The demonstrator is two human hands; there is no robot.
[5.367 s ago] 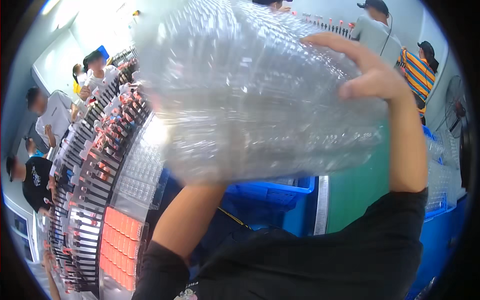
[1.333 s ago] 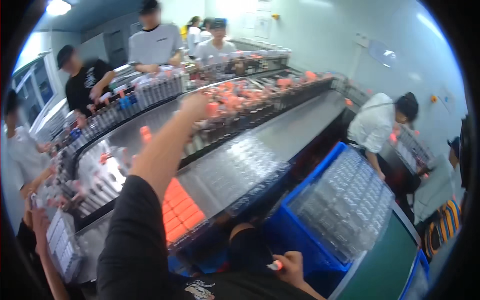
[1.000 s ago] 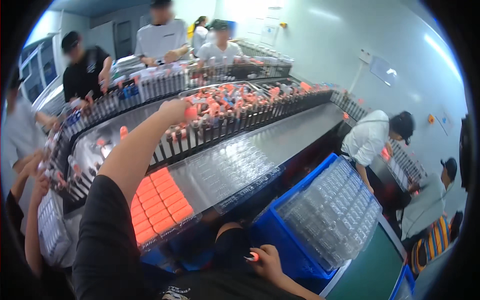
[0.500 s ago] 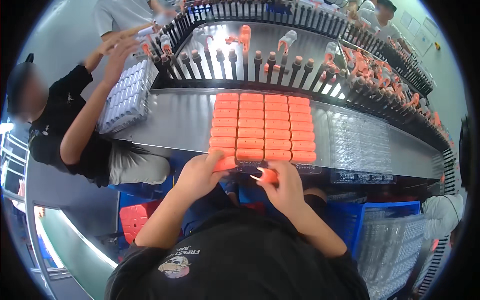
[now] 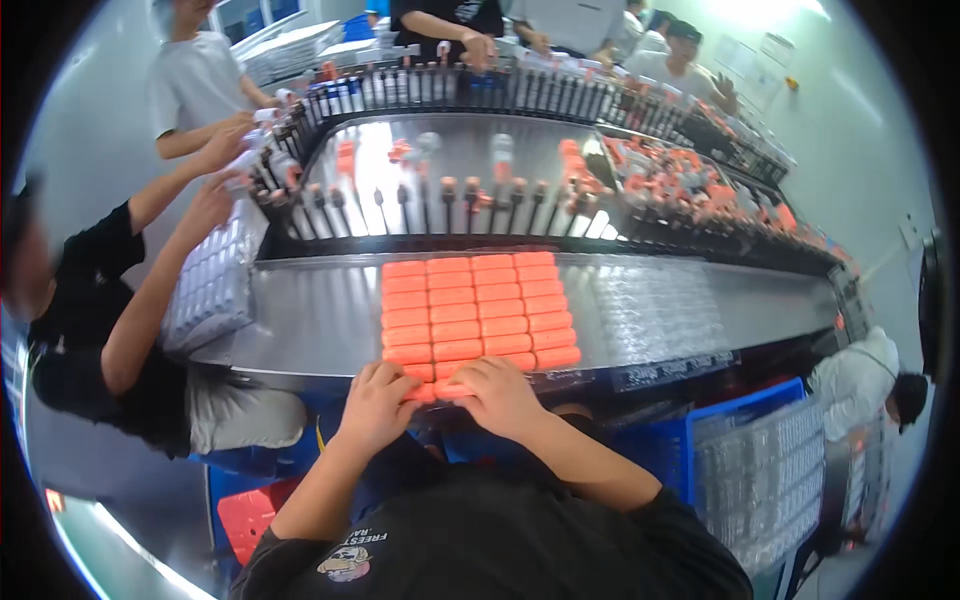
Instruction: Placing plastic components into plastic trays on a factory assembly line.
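Rows of glossy orange plastic casings (image 5: 455,310) fill a clear tray on the metal bench in front of me. My left hand (image 5: 378,405) is at the tray's front left edge, its fingers closed round an orange casing (image 5: 424,392) in the nearest row. Beside it, my right hand (image 5: 502,398) curls over another orange casing (image 5: 455,389), with thumb and fingers pressed on it. The two hands nearly meet. My right palm is turned down, and its fingers hide part of the front row.
Black upright pegs (image 5: 470,205) line a conveyor behind the bench. Orange and grey parts (image 5: 680,180) heap at the right. Empty clear trays (image 5: 650,310) lie right of mine, with more in a blue crate (image 5: 760,470). At left, a co-worker's arms (image 5: 150,290) reach over white pieces (image 5: 215,275).
My right hand has come left to the front row with its orange piece, beside my left hand. My view has tilted up, showing more people beyond the conveyor.
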